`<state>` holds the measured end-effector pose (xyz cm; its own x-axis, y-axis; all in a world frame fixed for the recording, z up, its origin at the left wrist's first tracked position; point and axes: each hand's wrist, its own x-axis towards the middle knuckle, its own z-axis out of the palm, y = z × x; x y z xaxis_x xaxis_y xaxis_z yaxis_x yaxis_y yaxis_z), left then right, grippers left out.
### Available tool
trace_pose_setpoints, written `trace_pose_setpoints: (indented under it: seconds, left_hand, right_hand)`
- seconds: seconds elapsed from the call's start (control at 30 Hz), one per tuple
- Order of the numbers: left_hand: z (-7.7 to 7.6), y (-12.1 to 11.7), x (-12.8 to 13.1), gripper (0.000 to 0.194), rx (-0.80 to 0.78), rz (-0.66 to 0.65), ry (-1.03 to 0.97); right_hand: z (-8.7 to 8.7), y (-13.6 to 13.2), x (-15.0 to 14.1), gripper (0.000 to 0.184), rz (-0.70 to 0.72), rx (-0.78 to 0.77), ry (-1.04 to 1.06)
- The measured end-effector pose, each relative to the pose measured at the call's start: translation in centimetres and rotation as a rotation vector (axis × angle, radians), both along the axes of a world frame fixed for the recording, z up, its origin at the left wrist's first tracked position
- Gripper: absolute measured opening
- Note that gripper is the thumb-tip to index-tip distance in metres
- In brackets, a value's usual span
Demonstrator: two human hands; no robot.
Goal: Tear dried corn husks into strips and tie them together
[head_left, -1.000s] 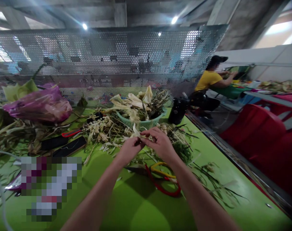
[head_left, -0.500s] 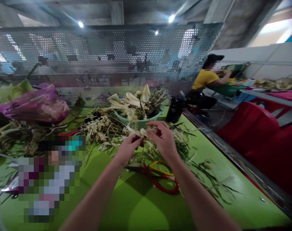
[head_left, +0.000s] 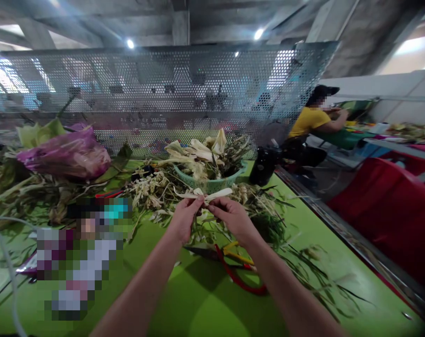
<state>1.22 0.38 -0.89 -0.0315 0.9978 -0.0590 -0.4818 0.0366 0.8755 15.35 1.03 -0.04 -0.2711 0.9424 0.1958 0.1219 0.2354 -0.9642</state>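
Both hands meet over the green table, pinching pale dried husk strips (head_left: 219, 193) that look like corn husk. My left hand (head_left: 183, 218) is closed with thumb and fingertips at the folded part, where one thin end sticks out to the left. Fingers of my right hand (head_left: 235, 219) are closed on the same piece, whose broad end points right. Scissors (head_left: 223, 262) with red and yellow handles lie below, partly hidden by my right forearm. Just beyond my fingers stands a light green basket (head_left: 212, 185) heaped with dried husks (head_left: 201, 150).
Dried scraps (head_left: 154, 187) spread left of the basket. A purple plastic bag (head_left: 68, 154) sits at the back left, and a black container (head_left: 263, 166) stands right of the basket. Perforated metal panel (head_left: 145, 93) closes the back. Red chairs (head_left: 377, 201) and a seated co-worker (head_left: 308, 119) are to the right.
The husk piece, earlier curled upright and then bunched between my fingers, now extends sideways with a broad end to the right. My fingertips have come closer together again. The view shifted slightly.
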Motion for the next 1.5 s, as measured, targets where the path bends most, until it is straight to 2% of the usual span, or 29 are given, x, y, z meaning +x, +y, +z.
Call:
trace_pose_setpoints:
  seconds: [0.17,0.37,0.8,0.97,1.07,1.17,1.27,1.5]
  left_hand:
    - [0.2,0.1,-0.2,0.033,-0.077,-0.018,-0.120]
    - [0.6,0.1,-0.4,0.033,-0.122,-0.028,-0.220]
    - [1.0,0.0,-1.0,0.021,-0.132,-0.005,-0.233]
    - [0.9,0.1,-1.1,0.024,-0.077,-0.018,-0.230]
    - [0.8,0.1,-1.0,0.027,-0.043,-0.030,-0.155]
    - [0.8,-0.2,-1.0,0.028,-0.017,-0.086,-0.035]
    - [0.8,-0.4,-1.0,0.027,0.013,-0.148,0.080]
    - [0.7,-0.5,-0.6,0.022,0.184,-0.168,0.358]
  right_hand:
    - [0.0,0.1,0.2,0.020,-0.069,0.131,-0.191]
    - [0.2,-0.1,0.4,0.021,-0.065,0.130,-0.279]
    - [0.5,-0.2,0.5,0.024,-0.021,0.100,-0.248]
    - [0.8,-0.3,0.2,0.025,-0.005,0.008,-0.118]
    - [0.9,-0.5,0.0,0.029,0.015,-0.100,0.086]
    - [0.7,-0.4,0.1,0.031,-0.073,-0.140,0.240]
    - [0.4,0.0,0.4,0.028,-0.163,-0.104,0.272]
    - [0.2,0.2,0.6,0.028,-0.226,-0.075,0.311]
